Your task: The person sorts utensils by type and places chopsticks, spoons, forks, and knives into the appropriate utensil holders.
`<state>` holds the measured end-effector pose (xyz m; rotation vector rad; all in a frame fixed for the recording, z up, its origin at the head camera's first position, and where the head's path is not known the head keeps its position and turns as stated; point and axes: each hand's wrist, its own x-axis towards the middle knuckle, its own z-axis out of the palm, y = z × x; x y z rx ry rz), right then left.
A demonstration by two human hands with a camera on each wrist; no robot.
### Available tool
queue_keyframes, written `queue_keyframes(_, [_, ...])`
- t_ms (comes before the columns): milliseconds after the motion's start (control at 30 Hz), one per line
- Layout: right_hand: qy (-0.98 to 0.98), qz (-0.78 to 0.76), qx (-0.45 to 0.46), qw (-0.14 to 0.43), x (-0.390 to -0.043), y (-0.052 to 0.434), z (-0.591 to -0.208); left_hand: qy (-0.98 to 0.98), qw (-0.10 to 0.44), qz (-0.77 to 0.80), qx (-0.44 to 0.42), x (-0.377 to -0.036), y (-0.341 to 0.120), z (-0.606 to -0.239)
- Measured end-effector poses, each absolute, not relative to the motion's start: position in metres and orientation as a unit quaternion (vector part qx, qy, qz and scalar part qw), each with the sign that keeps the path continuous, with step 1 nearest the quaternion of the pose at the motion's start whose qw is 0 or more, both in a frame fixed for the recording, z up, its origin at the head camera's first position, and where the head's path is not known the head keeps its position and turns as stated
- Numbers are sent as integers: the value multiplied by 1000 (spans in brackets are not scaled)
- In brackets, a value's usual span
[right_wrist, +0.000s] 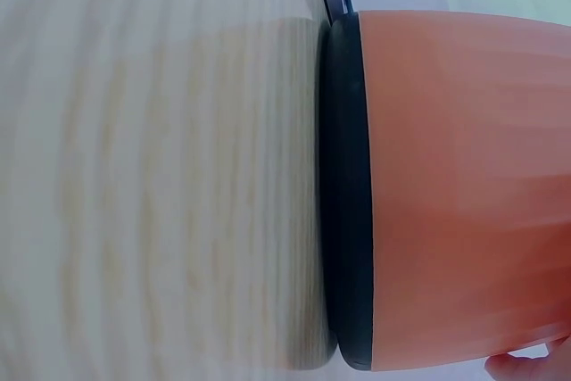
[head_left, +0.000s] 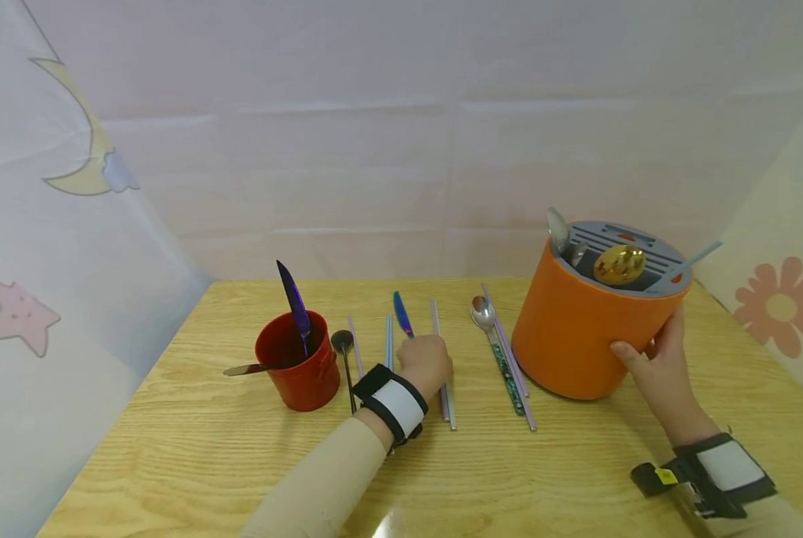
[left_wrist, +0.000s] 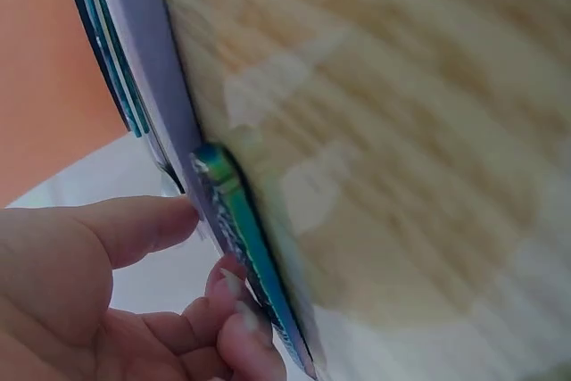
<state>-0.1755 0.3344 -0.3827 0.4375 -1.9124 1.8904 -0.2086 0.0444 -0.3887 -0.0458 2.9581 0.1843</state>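
We see the left hand (head_left: 425, 366), fingers curled, at the handle of a blue-bladed knife (head_left: 403, 314) near the middle of the table's (head_left: 206, 448) far edge; we cannot tell whether it grips. The right hand (head_left: 664, 373) holds the side of an orange holder (head_left: 570, 336) towards the far right corner. A red cup (head_left: 305, 385) stands nearer the far left corner.

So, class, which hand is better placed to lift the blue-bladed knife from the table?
Probably the left hand: it is at the knife, its fingers by the patterned handle. The right hand is farther off, against the orange holder.
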Motion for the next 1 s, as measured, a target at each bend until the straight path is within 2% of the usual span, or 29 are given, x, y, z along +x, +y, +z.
queue_keyframes(400, [-684,679,169,207,-177,336,-385,986,129,107,-6,-209,38,-387])
queue_keyframes(733, [-689,674,167,205,-177,338,-386,985,138,99,-12,-210,38,-387])
queue_keyframes(867, [-680,682,174,206,-177,337,-387,984,135,119,-7,-209,37,-388])
queue_keyframes(1000, [-673,687,181,208,-178,337,-387,978,109,178,8,-209,36,-385])
